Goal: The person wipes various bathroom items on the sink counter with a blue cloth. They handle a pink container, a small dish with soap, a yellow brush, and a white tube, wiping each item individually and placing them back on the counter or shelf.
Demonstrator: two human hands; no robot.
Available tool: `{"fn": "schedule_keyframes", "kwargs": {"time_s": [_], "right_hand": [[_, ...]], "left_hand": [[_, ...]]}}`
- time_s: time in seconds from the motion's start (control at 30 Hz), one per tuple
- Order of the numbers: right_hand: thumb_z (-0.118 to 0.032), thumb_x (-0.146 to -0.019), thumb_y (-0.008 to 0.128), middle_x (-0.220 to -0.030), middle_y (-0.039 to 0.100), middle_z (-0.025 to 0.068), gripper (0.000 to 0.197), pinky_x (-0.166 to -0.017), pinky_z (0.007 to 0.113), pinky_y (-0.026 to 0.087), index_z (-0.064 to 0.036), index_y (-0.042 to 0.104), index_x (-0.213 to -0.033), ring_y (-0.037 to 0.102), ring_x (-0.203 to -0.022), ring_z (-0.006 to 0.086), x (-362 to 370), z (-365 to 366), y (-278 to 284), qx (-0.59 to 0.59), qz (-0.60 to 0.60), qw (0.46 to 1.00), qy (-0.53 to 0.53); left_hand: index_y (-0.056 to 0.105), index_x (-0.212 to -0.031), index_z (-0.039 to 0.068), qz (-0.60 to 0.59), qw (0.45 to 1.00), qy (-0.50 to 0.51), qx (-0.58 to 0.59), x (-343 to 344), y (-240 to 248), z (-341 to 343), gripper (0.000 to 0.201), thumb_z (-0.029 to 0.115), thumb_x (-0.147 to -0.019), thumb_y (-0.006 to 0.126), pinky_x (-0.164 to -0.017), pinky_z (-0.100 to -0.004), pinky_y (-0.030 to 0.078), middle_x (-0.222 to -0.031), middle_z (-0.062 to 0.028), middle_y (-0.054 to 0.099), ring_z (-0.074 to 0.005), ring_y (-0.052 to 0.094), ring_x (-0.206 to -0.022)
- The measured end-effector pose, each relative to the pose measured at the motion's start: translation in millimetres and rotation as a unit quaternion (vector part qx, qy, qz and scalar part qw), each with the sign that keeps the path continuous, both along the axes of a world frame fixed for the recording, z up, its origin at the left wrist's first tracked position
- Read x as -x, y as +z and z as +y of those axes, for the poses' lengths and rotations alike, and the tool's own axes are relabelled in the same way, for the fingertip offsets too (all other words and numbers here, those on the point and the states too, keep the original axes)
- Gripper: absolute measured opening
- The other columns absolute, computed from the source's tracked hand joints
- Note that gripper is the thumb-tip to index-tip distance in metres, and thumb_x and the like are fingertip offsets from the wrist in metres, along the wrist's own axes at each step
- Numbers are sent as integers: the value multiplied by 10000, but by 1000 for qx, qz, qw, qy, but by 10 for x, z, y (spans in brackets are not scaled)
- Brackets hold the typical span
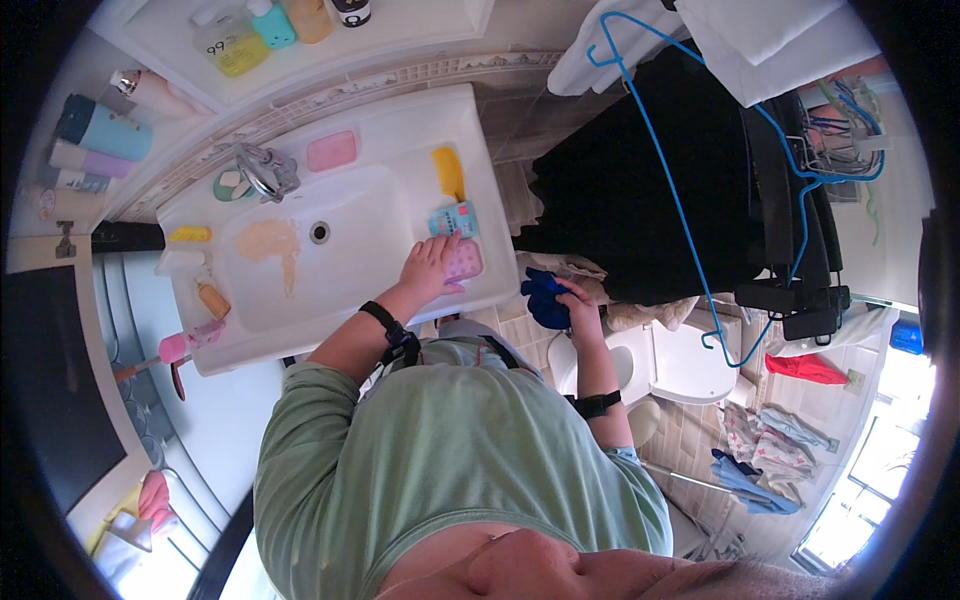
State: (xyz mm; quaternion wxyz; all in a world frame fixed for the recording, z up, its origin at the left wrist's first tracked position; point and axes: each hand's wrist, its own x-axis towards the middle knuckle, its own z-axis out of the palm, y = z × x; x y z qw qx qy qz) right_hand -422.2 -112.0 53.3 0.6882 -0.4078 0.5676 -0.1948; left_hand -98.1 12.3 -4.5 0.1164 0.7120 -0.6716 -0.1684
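My left hand (430,268) reaches over the right rim of the white washbasin (478,130). Its fingers are spread and rest against a pink dotted case (464,261) and the edge of a small light-blue packet (455,219). Just beyond the packet lies a yellow comb (449,173). To the right of the basin, my right hand (581,302) is closed on a crumpled dark blue cloth (546,298), held in the air. Inside the basin, a beige smear (268,242) spreads left of the drain (319,232).
A chrome faucet (267,172) and a pink soap bar (331,151) are at the basin's back. Bottles (228,42) stand on a shelf above. Blue hangers (660,165) and black clothing (640,170) hang at right, above a toilet (690,362).
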Motion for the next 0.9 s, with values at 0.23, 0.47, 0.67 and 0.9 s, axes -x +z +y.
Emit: {"fn": "schedule_keyframes", "kwargs": {"time_s": [0.23, 0.47, 0.67, 0.9], "right_hand": [[-30, -835, 597, -1080, 706, 55, 397, -867, 255, 517, -52, 706, -1216, 660, -929, 156, -39, 17, 88, 12, 27, 1000, 7], [-17, -816, 606, -1095, 707, 56, 396, -884, 258, 500, -58, 727, -1192, 643, -958, 148, 104, 3, 29, -3, 20, 1000, -12], [-12, -809, 608, -1102, 706, 48, 404, -895, 253, 485, -61, 736, -1188, 632, -975, 142, 152, 0, -9, -12, 19, 999, -28], [-17, -815, 604, -1117, 701, 49, 397, -893, 247, 488, -47, 733, -1189, 632, -980, 141, 150, -43, 51, -13, 1, 999, -36]], "left_hand": [[356, -1541, 92, 51, 994, 90, 29, 3, 200, -98, 1055, 558, -711, 811, -1053, -461, 395, -1401, -194, 501, -345, 494, -1279], [689, -1168, 98, 150, 912, 296, -241, -545, 315, -632, 573, 513, -783, 778, -954, -458, 486, -1236, -139, 671, -323, 637, -1158], [746, -1020, 100, 135, 902, 353, -210, -592, -137, -729, 490, 527, -783, 782, -875, -452, 535, -1040, -130, 745, -305, 707, -1016], [703, -975, 46, 324, 881, 343, -39, -675, -330, -640, 309, 317, -850, 788, -768, -362, 552, -916, -124, 743, -244, 711, -849]]}}
